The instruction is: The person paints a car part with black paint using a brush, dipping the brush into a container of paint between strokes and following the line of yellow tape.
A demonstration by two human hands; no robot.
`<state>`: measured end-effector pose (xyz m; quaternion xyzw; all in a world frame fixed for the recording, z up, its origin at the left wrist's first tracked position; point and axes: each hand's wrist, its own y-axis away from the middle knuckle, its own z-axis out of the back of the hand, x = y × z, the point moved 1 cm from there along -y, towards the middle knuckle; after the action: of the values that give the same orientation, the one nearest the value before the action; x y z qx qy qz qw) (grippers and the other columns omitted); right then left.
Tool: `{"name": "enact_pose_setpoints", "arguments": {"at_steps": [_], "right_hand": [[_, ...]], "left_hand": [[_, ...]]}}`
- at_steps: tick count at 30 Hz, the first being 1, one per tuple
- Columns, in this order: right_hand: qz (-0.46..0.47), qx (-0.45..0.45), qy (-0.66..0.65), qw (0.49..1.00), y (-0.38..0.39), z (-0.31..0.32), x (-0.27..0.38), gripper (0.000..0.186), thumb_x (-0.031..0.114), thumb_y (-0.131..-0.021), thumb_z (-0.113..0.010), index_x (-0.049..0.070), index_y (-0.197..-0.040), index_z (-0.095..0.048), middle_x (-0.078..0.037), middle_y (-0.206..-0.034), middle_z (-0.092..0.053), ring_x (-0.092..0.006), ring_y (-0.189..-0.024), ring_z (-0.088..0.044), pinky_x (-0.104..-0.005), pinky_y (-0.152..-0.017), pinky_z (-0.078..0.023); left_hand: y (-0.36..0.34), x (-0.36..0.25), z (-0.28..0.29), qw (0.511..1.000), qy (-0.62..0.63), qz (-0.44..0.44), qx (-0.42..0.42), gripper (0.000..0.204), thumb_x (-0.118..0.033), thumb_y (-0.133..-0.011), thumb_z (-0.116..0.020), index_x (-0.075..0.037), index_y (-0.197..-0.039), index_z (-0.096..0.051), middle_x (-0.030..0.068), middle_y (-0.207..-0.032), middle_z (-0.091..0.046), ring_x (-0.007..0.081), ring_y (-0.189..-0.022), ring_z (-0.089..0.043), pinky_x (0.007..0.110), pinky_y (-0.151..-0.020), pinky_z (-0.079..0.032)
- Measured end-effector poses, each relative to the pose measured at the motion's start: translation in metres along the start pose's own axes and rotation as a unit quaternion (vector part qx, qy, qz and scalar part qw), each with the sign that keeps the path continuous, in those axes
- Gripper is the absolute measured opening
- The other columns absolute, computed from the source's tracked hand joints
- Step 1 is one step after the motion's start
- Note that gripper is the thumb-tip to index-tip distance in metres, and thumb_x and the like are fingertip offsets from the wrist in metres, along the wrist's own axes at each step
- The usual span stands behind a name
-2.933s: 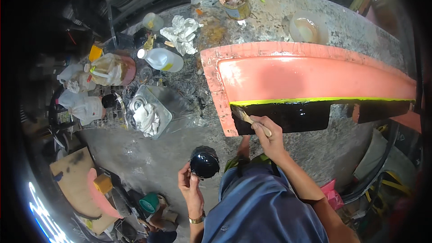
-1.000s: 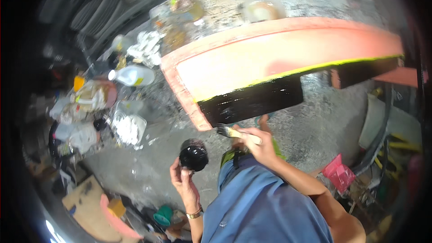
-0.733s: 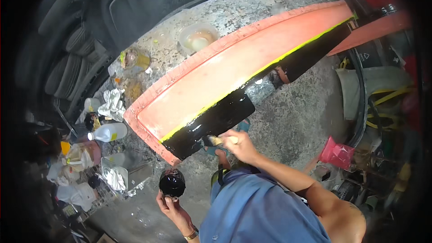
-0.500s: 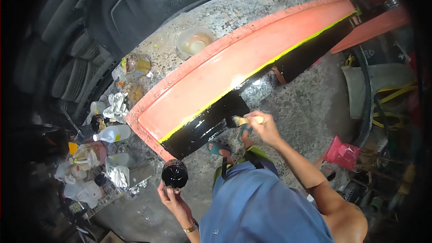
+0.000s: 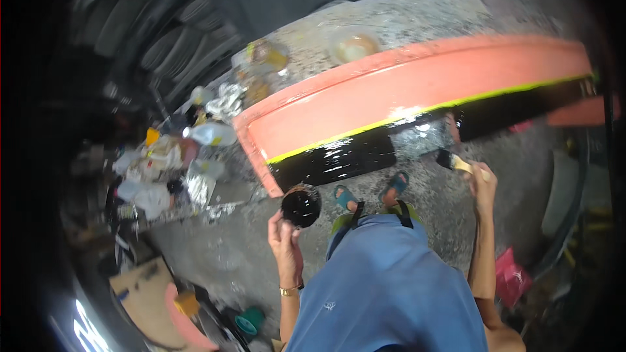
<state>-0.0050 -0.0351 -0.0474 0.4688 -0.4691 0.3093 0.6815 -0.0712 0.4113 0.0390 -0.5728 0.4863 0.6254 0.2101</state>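
A round cup of black paint (image 5: 301, 206) is held in my left hand (image 5: 283, 238), close to the near left corner of a long salmon-pink panel (image 5: 365, 101). In my right hand (image 5: 483, 179) is a paintbrush (image 5: 462, 164) with a pale handle and black-coated bristles. The brush is off the panel, in front of its right half. A yellow-green line (image 5: 352, 133) runs along the panel. Below that line the surface is glossy black (image 5: 339, 160) on the left and black again on the right, with a grey, shiny stretch between.
The panel rests on a paint-spattered table (image 5: 417, 16) with a clear tub (image 5: 355, 47) and a stained pot (image 5: 268, 57) behind it. Bottles (image 5: 212, 134), crumpled foil and bags crowd the left. A pink bag (image 5: 512, 277) lies at right; a green bucket (image 5: 249, 321) stands lower left.
The brush has left the black area and moved right with my right hand. My view has turned, so the panel appears further right and more level. The cup stays in my left hand.
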Motion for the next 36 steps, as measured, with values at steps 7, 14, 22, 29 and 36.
{"name": "enact_pose_setpoints", "arguments": {"at_steps": [7,14,22,29,36], "right_hand": [[-0.027,0.061,-0.046,0.997,-0.011,-0.036,0.013,0.024,0.02,-0.093,-0.061,0.003,-0.109,-0.069,-0.001,-0.072,-0.067,-0.0012,-0.053,-0.045,-0.0191,-0.046,-0.033],[0.004,0.03,-0.099,0.995,-0.004,-0.002,0.016,0.023,0.019,-0.093,-0.062,0.004,-0.108,-0.069,0.001,-0.074,-0.066,-0.0011,-0.052,-0.044,-0.0182,-0.046,-0.033],[0.304,-0.045,0.199,0.93,-0.029,0.031,0.048,0.023,0.004,-0.082,-0.066,0.001,-0.105,-0.068,-0.011,-0.089,-0.063,-0.022,-0.081,-0.064,-0.0311,-0.071,-0.05],[0.34,-0.023,0.284,0.896,-0.058,0.012,0.045,0.028,0.006,-0.08,-0.069,0.008,-0.108,-0.066,-0.009,-0.097,-0.06,-0.0261,-0.086,-0.064,-0.0358,-0.072,-0.054],[0.379,0.015,0.347,0.858,-0.064,0.003,0.02,0.028,0.007,-0.08,-0.069,0.008,-0.108,-0.063,-0.007,-0.097,-0.056,-0.0271,-0.087,-0.062,-0.0386,-0.072,-0.053]], "left_hand": [[0.034,0.008,-0.015,0.997,-0.006,-0.043,-0.066,0.039,-0.028,-0.098,-0.054,-0.005,-0.128,-0.046,0.0087,-0.117,-0.057,0.0172,-0.108,-0.056,0.039,-0.093,-0.047],[0.019,0.023,-0.051,0.999,-0.003,-0.037,0.012,0.035,-0.029,-0.098,-0.056,-0.009,-0.125,-0.048,0.0032,-0.111,-0.055,0.0099,-0.1,-0.054,0.028,-0.082,-0.046],[0.015,0.023,-0.08,0.997,0.016,-0.024,0.068,0.037,-0.024,-0.095,-0.061,-0.01,-0.127,-0.049,0.0031,-0.112,-0.056,0.0115,-0.101,-0.055,0.028,-0.085,-0.047],[0.015,0.037,-0.084,0.997,-0.004,0.0,0.079,0.042,-0.026,-0.092,-0.065,-0.01,-0.127,-0.05,0.0013,-0.114,-0.058,0.0102,-0.103,-0.056,0.028,-0.086,-0.046],[0.013,0.032,-0.101,0.995,-0.034,-0.006,0.091,0.044,-0.028,-0.09,-0.066,-0.009,-0.127,-0.051,0.0003,-0.118,-0.058,0.0097,-0.105,-0.055,0.027,-0.086,-0.045]]}}
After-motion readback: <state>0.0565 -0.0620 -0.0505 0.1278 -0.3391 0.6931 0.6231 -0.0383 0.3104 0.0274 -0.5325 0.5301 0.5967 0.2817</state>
